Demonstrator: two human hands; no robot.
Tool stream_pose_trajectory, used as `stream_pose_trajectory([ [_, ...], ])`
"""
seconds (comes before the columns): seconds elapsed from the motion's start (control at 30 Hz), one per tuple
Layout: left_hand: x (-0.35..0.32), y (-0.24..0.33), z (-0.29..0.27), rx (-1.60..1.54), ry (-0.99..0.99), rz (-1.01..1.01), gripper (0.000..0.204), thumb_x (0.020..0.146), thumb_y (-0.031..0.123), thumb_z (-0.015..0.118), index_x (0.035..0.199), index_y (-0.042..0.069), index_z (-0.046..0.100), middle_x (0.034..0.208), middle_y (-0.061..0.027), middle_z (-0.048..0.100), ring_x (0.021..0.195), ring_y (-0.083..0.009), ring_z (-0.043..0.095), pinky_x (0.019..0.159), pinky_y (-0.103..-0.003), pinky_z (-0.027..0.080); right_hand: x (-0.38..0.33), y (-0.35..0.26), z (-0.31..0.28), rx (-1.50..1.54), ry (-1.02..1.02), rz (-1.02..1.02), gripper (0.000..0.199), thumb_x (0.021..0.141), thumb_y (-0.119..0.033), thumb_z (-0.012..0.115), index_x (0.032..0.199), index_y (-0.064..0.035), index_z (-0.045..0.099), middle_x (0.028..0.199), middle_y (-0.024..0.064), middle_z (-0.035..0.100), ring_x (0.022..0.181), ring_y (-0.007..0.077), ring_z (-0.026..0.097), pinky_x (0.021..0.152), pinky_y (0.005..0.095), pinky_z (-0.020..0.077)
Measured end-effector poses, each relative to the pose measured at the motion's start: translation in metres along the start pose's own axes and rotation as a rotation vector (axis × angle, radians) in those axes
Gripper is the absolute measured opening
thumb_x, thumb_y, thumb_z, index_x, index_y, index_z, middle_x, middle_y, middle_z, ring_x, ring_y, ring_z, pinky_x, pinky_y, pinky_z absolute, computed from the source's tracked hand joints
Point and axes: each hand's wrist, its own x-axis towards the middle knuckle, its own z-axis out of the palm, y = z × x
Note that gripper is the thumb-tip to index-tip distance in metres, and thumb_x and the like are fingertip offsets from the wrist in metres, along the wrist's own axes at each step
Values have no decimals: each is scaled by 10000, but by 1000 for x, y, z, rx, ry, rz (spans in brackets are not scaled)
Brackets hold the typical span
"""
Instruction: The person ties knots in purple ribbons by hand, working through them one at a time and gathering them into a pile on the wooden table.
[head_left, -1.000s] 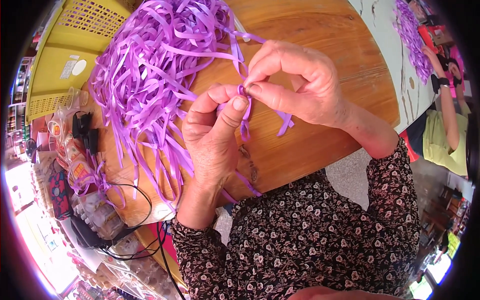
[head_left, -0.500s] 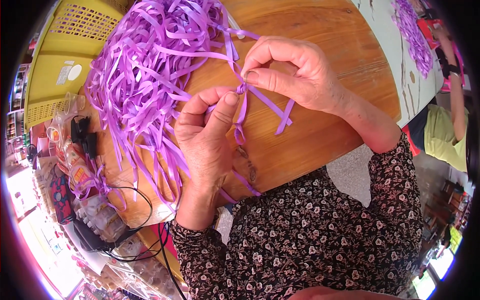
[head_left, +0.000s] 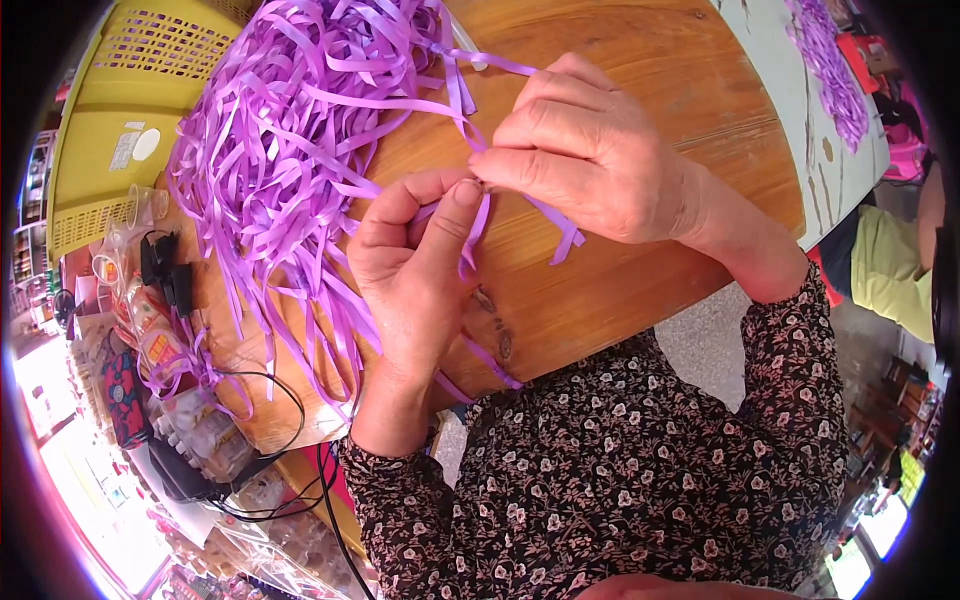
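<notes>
Over the wooden table, my left hand (head_left: 408, 255) pinches a purple ribbon (head_left: 480, 225) between thumb and forefinger. My right hand (head_left: 600, 165) meets it from the right, its fingers closed on the ribbon at the same spot, where the fingertips hide the small knot. Loose ribbon ends hang below the fingertips and out to the right under my right hand. From the pinch, strands run up and left to a big tangled heap of purple ribbons (head_left: 290, 130), close beyond my left hand.
A yellow perforated basket (head_left: 95, 150) stands left of the heap. Clear plastic cups (head_left: 148, 205), a black plug (head_left: 165, 270) and cables crowd the table's left edge. At the far right, more purple ribbons (head_left: 830, 80) lie on a white table (head_left: 760, 60), with another person beside it.
My right hand has turned over, its back now showing, and its fingertips have moved left and down onto the knot. My left hand keeps its pinch almost in place.
</notes>
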Motion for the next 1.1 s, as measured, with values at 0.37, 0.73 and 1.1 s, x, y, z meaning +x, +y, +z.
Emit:
stream_pose_trajectory([
  [0.37, -1, 6, -5, 186, -3, 106, 72, 829, -69, 605, 894, -40, 616, 835, -19, 593, 795, -71, 582, 733, -176, 463, -6, 5, -6, -54, -6, -13, 215, 626, -106, 670, 817, -12, 639, 767, 63, 555, 694, 228, 533, 633, 339, 408],
  [0.73, 3, 7, -7, 106, 66, -17, 55, 817, 11, 658, 862, 41, 646, 640, 80, 547, 513, 23, 383, 449, -137, 246, -5, 9, -7, 250, -20, 246, 306, 687, -126, 745, 967, -44, 650, 803, 47, 600, 745, 200, 567, 679, 322, 439],
  [1.1, 1, 9, -4, 109, 31, -27, 60, 821, 1, 650, 877, 23, 645, 690, 60, 567, 584, 12, 451, 510, -130, 324, -1, 4, -7, 199, 21, 198, 287, 684, -112, 748, 952, -60, 663, 810, 41, 594, 746, 197, 557, 686, 324, 427],
])
